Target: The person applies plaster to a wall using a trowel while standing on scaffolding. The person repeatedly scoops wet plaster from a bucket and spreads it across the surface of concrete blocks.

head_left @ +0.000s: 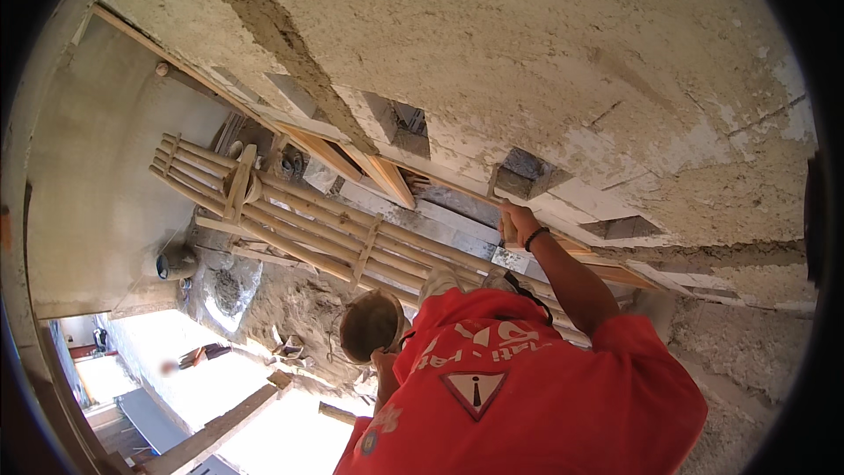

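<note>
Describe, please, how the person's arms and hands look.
The right arm comes bare from a short red sleeve, with a dark bracelet at the wrist. The right hand and left hand show no gloves.

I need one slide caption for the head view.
Left hand at a bucket, right hand near the wall, above a pole scaffold.

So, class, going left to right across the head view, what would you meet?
Grey cylindrical container, flat pale wooden crosspiece, brown round bucket, the person's bare right hand.
</note>
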The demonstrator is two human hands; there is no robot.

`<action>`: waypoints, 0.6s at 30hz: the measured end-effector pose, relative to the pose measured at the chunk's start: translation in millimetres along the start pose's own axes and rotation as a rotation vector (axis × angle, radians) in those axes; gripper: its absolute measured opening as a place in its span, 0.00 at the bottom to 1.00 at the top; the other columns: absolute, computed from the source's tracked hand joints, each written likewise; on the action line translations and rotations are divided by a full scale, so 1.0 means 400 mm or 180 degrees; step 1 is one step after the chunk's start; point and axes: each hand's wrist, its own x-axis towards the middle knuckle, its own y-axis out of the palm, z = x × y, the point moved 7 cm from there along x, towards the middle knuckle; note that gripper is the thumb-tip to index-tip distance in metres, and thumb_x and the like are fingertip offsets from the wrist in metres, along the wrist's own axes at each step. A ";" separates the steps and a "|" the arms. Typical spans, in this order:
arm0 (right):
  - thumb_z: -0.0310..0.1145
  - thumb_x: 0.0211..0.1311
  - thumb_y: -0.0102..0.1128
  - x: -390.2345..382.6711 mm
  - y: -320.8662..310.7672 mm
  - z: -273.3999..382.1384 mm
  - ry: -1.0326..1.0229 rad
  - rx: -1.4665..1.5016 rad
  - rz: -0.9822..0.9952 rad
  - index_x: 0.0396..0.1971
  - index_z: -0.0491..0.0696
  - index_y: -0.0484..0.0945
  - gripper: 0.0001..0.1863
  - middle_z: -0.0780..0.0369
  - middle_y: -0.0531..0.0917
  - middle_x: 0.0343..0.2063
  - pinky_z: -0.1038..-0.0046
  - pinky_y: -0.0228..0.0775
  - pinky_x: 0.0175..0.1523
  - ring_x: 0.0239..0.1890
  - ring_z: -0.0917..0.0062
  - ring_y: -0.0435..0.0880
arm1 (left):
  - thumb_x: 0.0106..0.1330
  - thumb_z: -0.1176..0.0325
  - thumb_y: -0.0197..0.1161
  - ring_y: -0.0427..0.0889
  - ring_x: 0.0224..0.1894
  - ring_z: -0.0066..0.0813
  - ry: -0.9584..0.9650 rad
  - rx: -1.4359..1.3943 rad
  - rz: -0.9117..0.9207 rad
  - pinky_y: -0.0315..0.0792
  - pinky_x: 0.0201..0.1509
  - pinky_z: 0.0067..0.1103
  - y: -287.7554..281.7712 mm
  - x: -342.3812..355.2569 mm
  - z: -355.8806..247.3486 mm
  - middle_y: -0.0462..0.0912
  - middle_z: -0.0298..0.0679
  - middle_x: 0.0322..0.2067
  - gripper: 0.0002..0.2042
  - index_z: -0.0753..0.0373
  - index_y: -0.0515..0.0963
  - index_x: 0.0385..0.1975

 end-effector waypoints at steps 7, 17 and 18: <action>0.41 0.66 0.59 0.027 -0.004 -0.007 0.0099 -0.0027 -0.0010 0.42 0.43 0.72 0.16 0.54 0.80 0.20 0.60 0.72 0.21 0.18 0.64 0.79 | 0.61 0.72 0.58 0.81 0.39 0.34 -0.0058 -0.0130 0.0007 0.73 0.46 0.32 0.027 -0.007 0.054 0.84 0.42 0.35 0.09 0.72 0.80 0.35; 0.44 0.70 0.57 0.009 0.037 0.011 0.0059 0.0051 0.0117 0.38 0.43 0.68 0.17 0.54 0.77 0.20 0.58 0.71 0.21 0.18 0.63 0.78 | 0.59 0.69 0.62 0.81 0.36 0.33 0.0436 -0.0060 -0.0243 0.73 0.43 0.31 0.076 0.164 0.114 0.84 0.42 0.33 0.11 0.72 0.81 0.34; 0.44 0.70 0.56 0.029 0.001 0.006 0.0074 0.0238 0.0058 0.37 0.43 0.68 0.17 0.54 0.77 0.20 0.59 0.71 0.22 0.18 0.63 0.78 | 0.59 0.69 0.62 0.81 0.36 0.32 0.0556 -0.0008 -0.0182 0.74 0.43 0.31 0.097 0.185 0.084 0.84 0.42 0.33 0.11 0.72 0.81 0.34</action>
